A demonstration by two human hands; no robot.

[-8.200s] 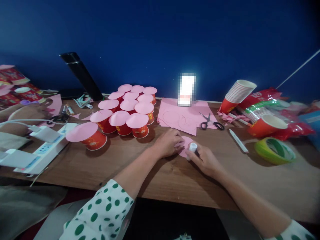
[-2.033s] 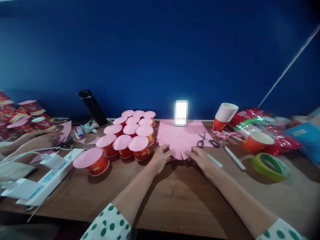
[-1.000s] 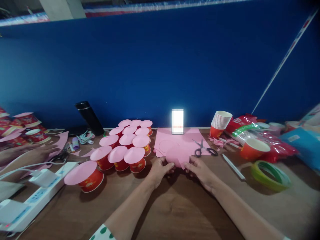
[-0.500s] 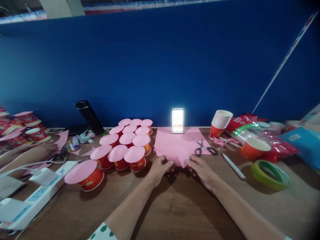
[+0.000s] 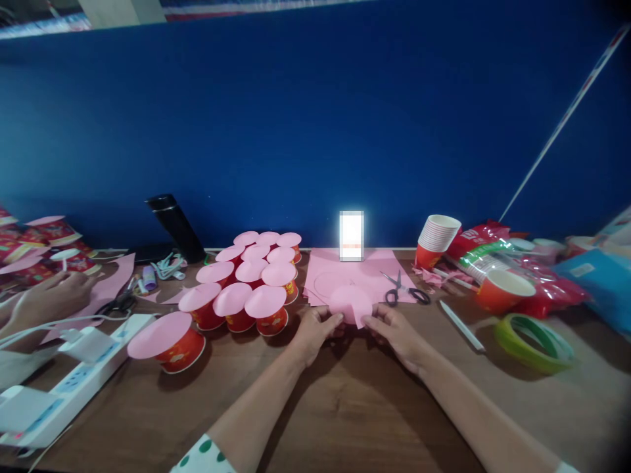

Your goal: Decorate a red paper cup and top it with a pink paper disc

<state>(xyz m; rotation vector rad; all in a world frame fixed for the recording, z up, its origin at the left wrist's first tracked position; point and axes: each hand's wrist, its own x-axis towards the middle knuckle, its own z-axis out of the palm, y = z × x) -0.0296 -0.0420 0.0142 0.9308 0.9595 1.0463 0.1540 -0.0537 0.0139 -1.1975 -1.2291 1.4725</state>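
Between my two hands is a pink paper circle [image 5: 349, 301] with a slit, its cut edges lapping at the lower right. My left hand [image 5: 316, 332] pinches its left edge between thumb and fingers. On the right edge, by the overlap, my right hand [image 5: 392, 330] is closed the same way. Behind the circle lies a stack of pink paper sheets [image 5: 323, 263] with a drawn round outline. Black-handled scissors [image 5: 398, 289] rest opened on the stack's right side. To the left stand several red paper cups [image 5: 272, 322], each topped with a shallow pink paper cone [image 5: 265, 301].
A power strip [image 5: 73, 381] with chargers lies left, near another person's hand [image 5: 59, 299]. A black bottle [image 5: 175, 226] leans behind. On the right are stacked cups [image 5: 436, 240], a white pen [image 5: 462, 326], green tape [image 5: 532, 345], a single cup [image 5: 505, 291] and a red plastic package [image 5: 478, 243].
The pink circle's cut edges have been drawn further over each other, so the pointed flap is narrower and the shape rounder. At left, the other person's hand has lifted toward a cup.
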